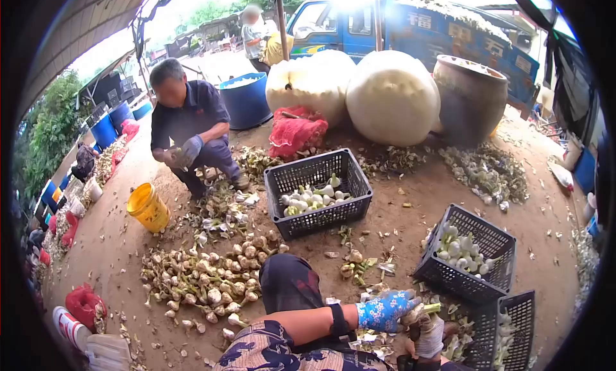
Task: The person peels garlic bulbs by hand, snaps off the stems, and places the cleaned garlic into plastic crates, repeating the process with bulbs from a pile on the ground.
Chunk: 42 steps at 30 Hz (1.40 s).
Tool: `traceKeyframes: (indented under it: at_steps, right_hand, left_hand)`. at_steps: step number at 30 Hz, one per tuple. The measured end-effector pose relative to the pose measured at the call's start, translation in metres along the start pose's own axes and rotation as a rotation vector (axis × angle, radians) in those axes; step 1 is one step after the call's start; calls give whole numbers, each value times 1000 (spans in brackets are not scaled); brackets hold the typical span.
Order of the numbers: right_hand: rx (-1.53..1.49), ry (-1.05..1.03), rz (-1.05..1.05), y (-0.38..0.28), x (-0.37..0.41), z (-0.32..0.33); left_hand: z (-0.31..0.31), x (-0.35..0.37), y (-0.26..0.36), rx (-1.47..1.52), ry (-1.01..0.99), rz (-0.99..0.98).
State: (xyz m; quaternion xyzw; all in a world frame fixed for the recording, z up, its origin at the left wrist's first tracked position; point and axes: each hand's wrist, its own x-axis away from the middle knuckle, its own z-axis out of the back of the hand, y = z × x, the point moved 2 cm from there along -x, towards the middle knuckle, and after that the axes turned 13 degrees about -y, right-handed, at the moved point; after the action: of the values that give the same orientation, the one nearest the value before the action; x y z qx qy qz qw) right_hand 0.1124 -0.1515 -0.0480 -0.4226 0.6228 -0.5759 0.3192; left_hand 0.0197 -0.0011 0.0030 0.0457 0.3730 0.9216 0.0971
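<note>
My left hand (388,310), in a blue flowered glove, reaches across my lap to the lower right. Its fingers are closed around a garlic bulb (412,316) whose cut green stem points right. Right beside it is my right hand (428,339), with a whitish wrap or glove on it. Its fingers look curled near the bulb, but what they grip is hidden; something dark shows between the hands. To my left lies a large heap of untrimmed garlic (215,276). Trimmed white bulbs sit in a black crate (507,271) to the right of my hands.
Another black crate (301,226) with white bulbs stands ahead, and a third crate (523,326) is at lower right. A co-worker (192,117) squats by a yellow bucket (149,207). Behind are a red net bag (298,132), big pale sacks (393,98) and a blue truck (449,37).
</note>
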Motion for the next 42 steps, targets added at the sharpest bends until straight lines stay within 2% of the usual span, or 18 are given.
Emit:
traceKeyframes:
  at_steps: [11,13,15,17,18,19,20,21,23,25,27,28,31,32,35,36,37,42]
  right_hand:
    - [-66,2,-201,5,-7,-14]
    - [42,-85,-118,-2,-1,-15]
    - [11,-120,-127,13,6,-6]
    - [-530,-218,-84,22,9,-2]
    - [-982,-230,-97,36,10,6]
    - [-1436,-236,-106,27,6,-4]
    - [-584,-3,-127,19,7,-5]
    - [-583,-3,-127,10,5,-11]
    - [200,-74,-125,-3,1,-17]
    - [179,-78,-67,-9,2,-17]
    - [-287,-96,18,-12,2,-17]
    - [-286,-96,20,-14,0,-19]
    - [732,16,56,-19,-11,-34]
    - [1005,-50,263,-20,-16,-48]
    - [1115,-88,225,-6,-23,-57]
    - [1092,-120,191,-6,-25,-62]
    - [1087,-119,188,-11,-23,-64]
    - [-329,-96,-5,-16,1,-18]
  left_hand:
    - [4,21,-20,-98,-19,54]
    - [7,27,-20,224,-26,52]
    - [-20,25,-42,1431,-99,-24]
    - [-27,19,-40,2248,-394,-320]
    - [-71,-7,-73,2234,89,74]
    - [-31,4,-35,2138,338,408]
    - [-44,3,-53,2007,270,251]
    - [-41,8,-55,1872,203,104]
    - [-44,5,-47,1597,230,57]
    - [-44,5,-39,1332,254,15]
    - [-53,1,-39,1836,158,-37]
    - [-52,3,-36,1782,173,-13]
    - [-44,6,-21,1268,407,108]
    - [-47,6,-11,1450,496,54]
    - [-85,-10,-74,1465,292,249]
    - [-63,0,-50,1934,204,255]
    - [-73,-3,-66,1984,139,268]
    - [-56,8,-51,2167,137,-177]
